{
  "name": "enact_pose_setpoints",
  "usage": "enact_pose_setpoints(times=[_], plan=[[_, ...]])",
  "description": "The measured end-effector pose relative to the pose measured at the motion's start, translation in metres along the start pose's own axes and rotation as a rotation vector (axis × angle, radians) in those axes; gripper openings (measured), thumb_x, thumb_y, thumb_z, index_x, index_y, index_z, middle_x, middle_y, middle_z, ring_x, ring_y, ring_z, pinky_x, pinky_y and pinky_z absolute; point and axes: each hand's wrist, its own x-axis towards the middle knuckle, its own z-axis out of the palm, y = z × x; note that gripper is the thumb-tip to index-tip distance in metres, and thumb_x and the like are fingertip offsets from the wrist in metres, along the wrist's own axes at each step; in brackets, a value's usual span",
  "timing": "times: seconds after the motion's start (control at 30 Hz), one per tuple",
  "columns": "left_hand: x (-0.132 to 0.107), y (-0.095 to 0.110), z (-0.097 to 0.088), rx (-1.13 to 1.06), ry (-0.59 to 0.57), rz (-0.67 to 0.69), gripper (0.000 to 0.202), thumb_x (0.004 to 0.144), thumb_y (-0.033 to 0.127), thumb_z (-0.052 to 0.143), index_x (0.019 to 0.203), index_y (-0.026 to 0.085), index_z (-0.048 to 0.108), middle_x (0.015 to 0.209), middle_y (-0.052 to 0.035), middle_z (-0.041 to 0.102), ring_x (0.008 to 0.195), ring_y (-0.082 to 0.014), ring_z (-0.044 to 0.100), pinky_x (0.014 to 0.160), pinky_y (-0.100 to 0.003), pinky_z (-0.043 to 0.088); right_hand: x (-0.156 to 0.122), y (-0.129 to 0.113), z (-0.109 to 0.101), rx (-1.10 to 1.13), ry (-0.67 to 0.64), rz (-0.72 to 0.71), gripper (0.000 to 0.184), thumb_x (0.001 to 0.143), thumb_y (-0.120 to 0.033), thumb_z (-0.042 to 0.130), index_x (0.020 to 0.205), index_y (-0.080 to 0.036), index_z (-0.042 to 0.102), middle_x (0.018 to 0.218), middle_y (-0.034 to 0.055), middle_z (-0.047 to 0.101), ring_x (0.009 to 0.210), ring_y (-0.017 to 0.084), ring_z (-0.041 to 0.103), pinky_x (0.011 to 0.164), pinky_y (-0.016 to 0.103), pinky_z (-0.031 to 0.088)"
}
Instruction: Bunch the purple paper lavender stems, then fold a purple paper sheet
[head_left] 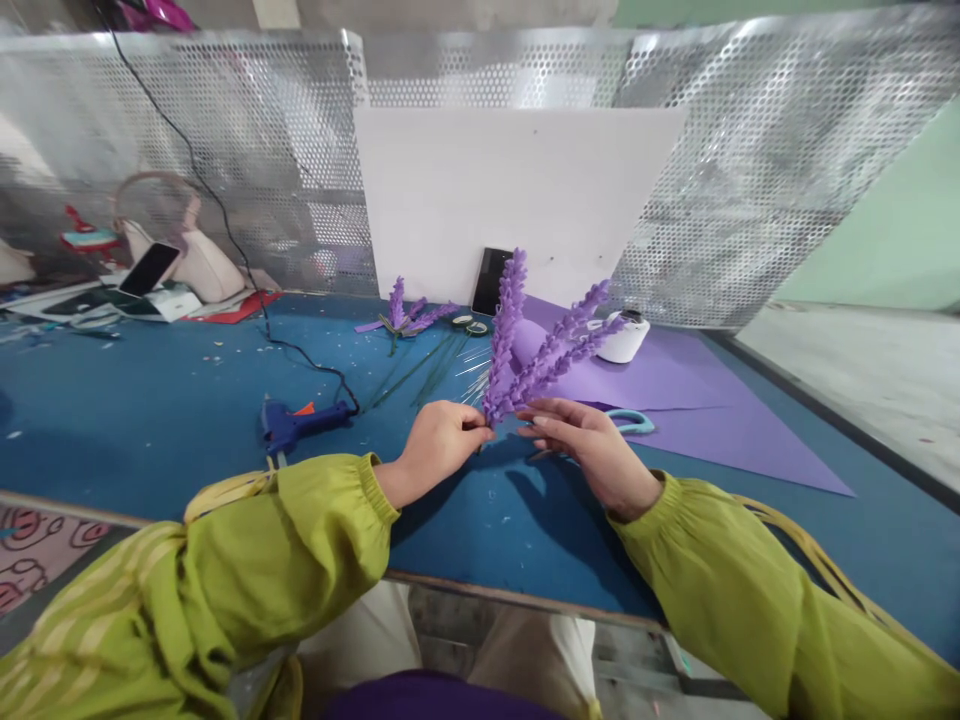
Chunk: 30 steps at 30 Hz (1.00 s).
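My left hand (435, 445) and my right hand (589, 445) meet over the blue table (150, 420), both pinching the base of a bunch of purple paper lavender sprigs (525, 345). The sprigs fan upward and to the right from my fingers. Green sleeves cover both forearms. Under my right hand lie light blue scissors (634, 420) on a purple paper sheet (712, 420).
A blue glue gun (296, 422) with a black cord lies left of my hands. Farther back are another purple flower bunch (405, 315), green wire stems (420, 365), tape rolls (469, 323), a white roll (626, 337), a dark phone (491, 282) against a white board, and clutter at far left.
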Motion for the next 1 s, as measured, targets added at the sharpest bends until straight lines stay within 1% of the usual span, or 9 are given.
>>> enact_pose_setpoints(times=[0.23, 0.4, 0.57, 0.73, 0.83, 0.9, 1.0], plan=[[0.003, -0.004, 0.000, -0.126, -0.027, -0.053, 0.025, 0.080, 0.030, 0.062, 0.060, 0.017, 0.067, 0.059, -0.0002, 0.066, 0.058, -0.0131, 0.057, 0.060, -0.025, 0.035, 0.002, 0.001, -0.001, -0.014, -0.013, -0.006, 0.039, 0.076, -0.032, 0.074, 0.110, -0.016, 0.064, 0.116, 0.0113, 0.071, 0.092, 0.019, 0.070, 0.066, 0.024, 0.054], [0.003, -0.006, 0.002, -0.288, -0.056, -0.107, 0.022, 0.079, 0.029, 0.064, 0.061, 0.017, 0.067, 0.060, -0.0004, 0.066, 0.058, -0.0125, 0.057, 0.061, -0.024, 0.040, 0.002, 0.002, 0.000, -0.019, -0.010, -0.012, 0.038, 0.075, -0.031, 0.074, 0.108, -0.015, 0.065, 0.116, 0.0120, 0.071, 0.091, 0.019, 0.071, 0.066, 0.024, 0.053], [0.004, -0.001, 0.005, -0.543, -0.123, -0.228, 0.020, 0.077, 0.031, 0.069, 0.064, 0.015, 0.066, 0.061, -0.0013, 0.065, 0.054, -0.0097, 0.054, 0.059, -0.023, 0.043, 0.003, 0.003, -0.001, -0.018, -0.017, -0.020, 0.038, 0.076, -0.032, 0.074, 0.110, -0.017, 0.065, 0.115, 0.0108, 0.072, 0.089, 0.018, 0.071, 0.067, 0.024, 0.053], [0.004, 0.001, 0.004, -0.785, -0.191, -0.397, 0.018, 0.076, 0.029, 0.073, 0.070, 0.013, 0.066, 0.073, -0.0043, 0.067, 0.061, -0.0101, 0.062, 0.061, -0.023, 0.048, 0.003, 0.003, -0.001, -0.023, -0.029, -0.026, 0.040, 0.075, -0.033, 0.075, 0.110, -0.017, 0.065, 0.113, 0.0106, 0.072, 0.088, 0.017, 0.071, 0.068, 0.024, 0.053], [0.009, -0.002, 0.002, -0.865, -0.168, -0.475, 0.014, 0.077, 0.027, 0.073, 0.076, 0.014, 0.068, 0.077, -0.0041, 0.068, 0.063, -0.0093, 0.063, 0.061, -0.022, 0.049, 0.002, 0.000, 0.001, -0.039, -0.010, -0.025, 0.041, 0.073, -0.034, 0.076, 0.109, -0.017, 0.066, 0.111, 0.0108, 0.073, 0.087, 0.018, 0.071, 0.067, 0.025, 0.053], [0.014, -0.005, -0.001, -0.879, -0.119, -0.501, 0.013, 0.077, 0.026, 0.074, 0.077, 0.014, 0.069, 0.076, -0.0035, 0.068, 0.063, -0.0087, 0.062, 0.060, -0.021, 0.049, 0.001, -0.001, 0.002, -0.041, 0.006, -0.024, 0.042, 0.071, -0.034, 0.077, 0.107, -0.017, 0.066, 0.110, 0.0108, 0.073, 0.086, 0.019, 0.071, 0.065, 0.026, 0.053], [0.024, -0.008, -0.009, -0.843, -0.023, -0.497, 0.013, 0.077, 0.024, 0.074, 0.074, 0.013, 0.068, 0.073, -0.0036, 0.068, 0.061, -0.0089, 0.062, 0.059, -0.021, 0.049, 0.001, -0.002, 0.002, -0.050, 0.008, -0.030, 0.042, 0.069, -0.034, 0.078, 0.106, -0.017, 0.067, 0.108, 0.0110, 0.074, 0.085, 0.020, 0.071, 0.064, 0.026, 0.054]])
